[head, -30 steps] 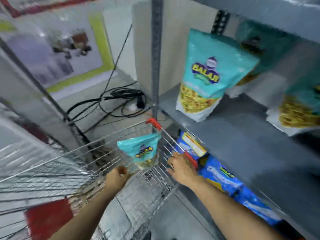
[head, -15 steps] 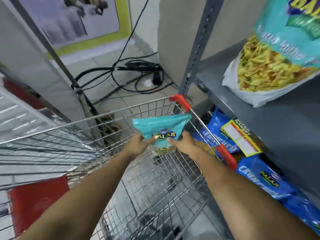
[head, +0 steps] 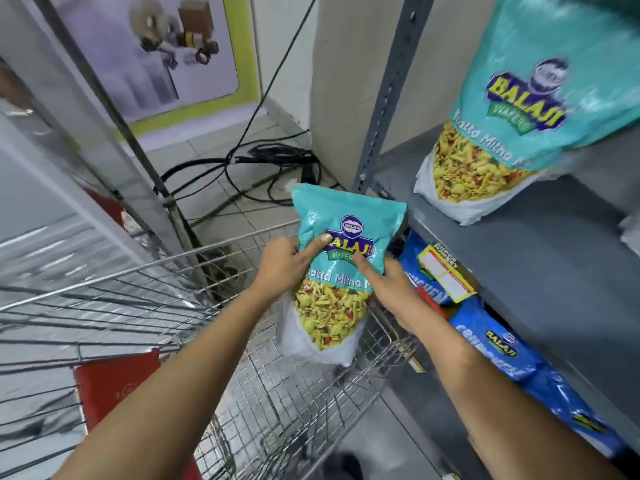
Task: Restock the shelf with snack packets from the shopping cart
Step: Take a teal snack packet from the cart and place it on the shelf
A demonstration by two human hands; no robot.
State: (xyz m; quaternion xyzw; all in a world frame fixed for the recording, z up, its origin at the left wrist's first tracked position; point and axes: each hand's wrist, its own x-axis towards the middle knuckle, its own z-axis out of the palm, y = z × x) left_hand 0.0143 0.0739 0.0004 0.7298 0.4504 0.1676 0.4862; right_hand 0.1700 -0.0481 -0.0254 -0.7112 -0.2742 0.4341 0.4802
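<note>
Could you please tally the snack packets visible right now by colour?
Teal packets: 2, one held above the cart, one standing on the grey shelf.
Blue packets: 2, both on the lower shelf.
Total: 4

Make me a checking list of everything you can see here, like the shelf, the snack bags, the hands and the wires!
Surface: grey metal shelf, mostly bare on its near part.
Job's things: teal snack packet held upright over the shopping cart; a matching teal packet stands on the shelf.
Clutter: blue packets on the level below the shelf; red panel on the cart.
Hands: left hand and right hand both grip the held packet, thumbs on its front.
Cables: black cables coiled on the tiled floor by the wall.
Surroundings: poster with green border on the wall; perforated shelf post.
</note>
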